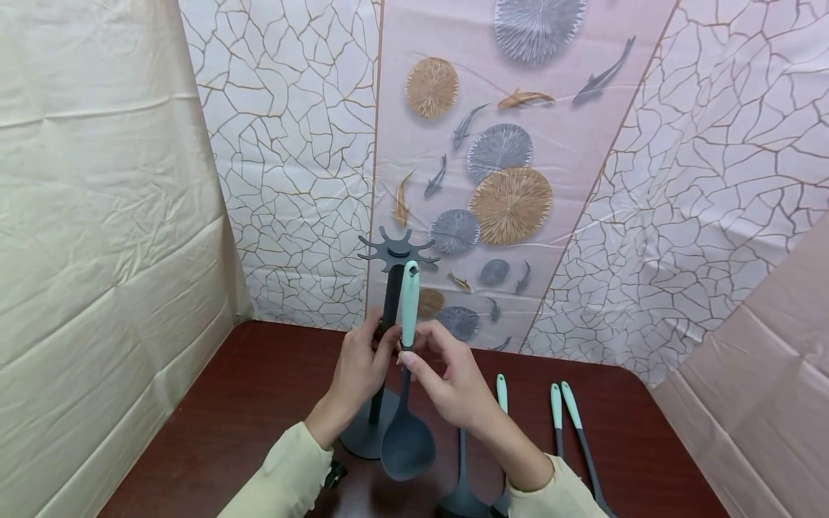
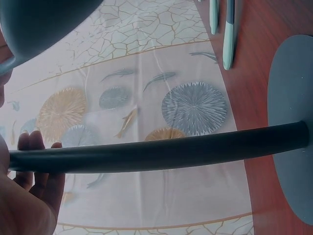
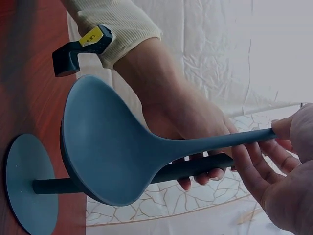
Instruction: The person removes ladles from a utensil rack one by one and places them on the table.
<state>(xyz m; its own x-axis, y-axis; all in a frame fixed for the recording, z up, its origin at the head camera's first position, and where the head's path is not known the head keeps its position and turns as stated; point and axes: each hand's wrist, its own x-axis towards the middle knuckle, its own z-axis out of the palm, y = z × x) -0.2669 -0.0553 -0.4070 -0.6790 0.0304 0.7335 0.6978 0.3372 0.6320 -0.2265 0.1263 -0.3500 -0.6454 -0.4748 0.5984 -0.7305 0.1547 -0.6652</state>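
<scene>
My left hand (image 1: 359, 367) grips the black pole (image 2: 171, 154) of a utensil stand. The stand has a round grey base (image 1: 356, 440) on the table and a ring of hooks (image 1: 396, 252) at its top. My right hand (image 1: 453, 378) pinches a dark grey ladle (image 3: 107, 142) where its shaft meets the mint-green handle (image 1: 410, 302). The ladle stands upright in front of the pole, bowl down, with its handle end just below the hooks. In the right wrist view, the left fingers are curled round the pole behind the ladle's shaft.
On the dark red table (image 1: 272, 403), several mint-handled utensils lie to the right: one with a wide dark head (image 1: 463, 500), one beside it with a slim handle (image 1: 501, 392), and a pair (image 1: 563, 403) farther right. A patterned cloth (image 1: 291, 180) hangs behind the table.
</scene>
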